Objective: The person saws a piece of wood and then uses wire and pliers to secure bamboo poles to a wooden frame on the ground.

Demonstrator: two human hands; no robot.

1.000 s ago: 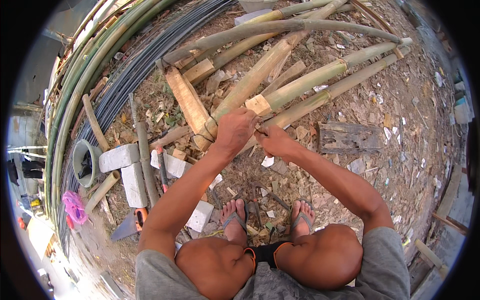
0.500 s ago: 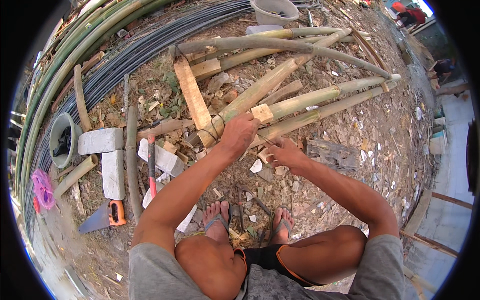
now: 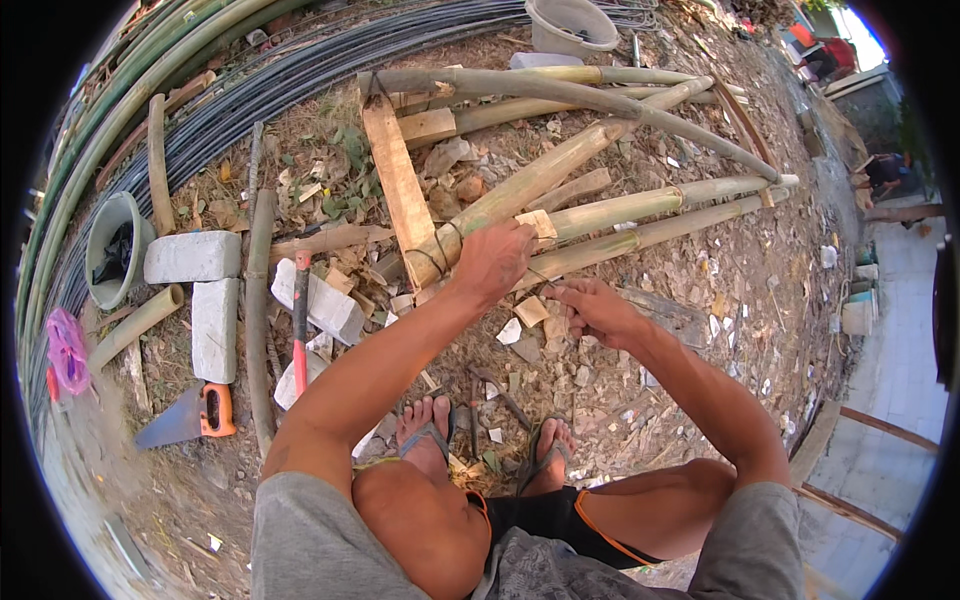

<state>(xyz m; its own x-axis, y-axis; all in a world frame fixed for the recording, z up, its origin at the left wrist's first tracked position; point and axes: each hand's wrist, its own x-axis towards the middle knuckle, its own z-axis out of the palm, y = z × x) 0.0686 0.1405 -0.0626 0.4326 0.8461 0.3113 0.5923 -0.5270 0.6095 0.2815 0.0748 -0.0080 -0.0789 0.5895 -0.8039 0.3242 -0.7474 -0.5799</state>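
Note:
In front of me lies a frame of bamboo poles (image 3: 640, 207) joined by flat wooden strips (image 3: 400, 185). My left hand (image 3: 497, 260) is closed over the near end of one pole, beside a small light wood block (image 3: 540, 230). A thin dark wire (image 3: 543, 278) runs from under that hand to my right hand (image 3: 597, 306), whose fingers are pinched on it. Where the wire goes beneath the left hand is hidden. Dark wire loops (image 3: 443, 250) bind the thick bamboo pole to the strip's near end, just left of my left hand.
A hammer (image 3: 301, 310) with a red grip, grey blocks (image 3: 213, 330) and an orange-handled saw (image 3: 205, 413) lie left. Buckets (image 3: 120, 250), dark steel rods (image 3: 300, 75) and long green bamboo stand beyond. Wood chips and rubble cover the ground; two people are far right.
My right hand's fingers have drawn together on the wire, and the hand has shifted slightly right. The left hand keeps its place on the pole. The whole view has shifted a little.

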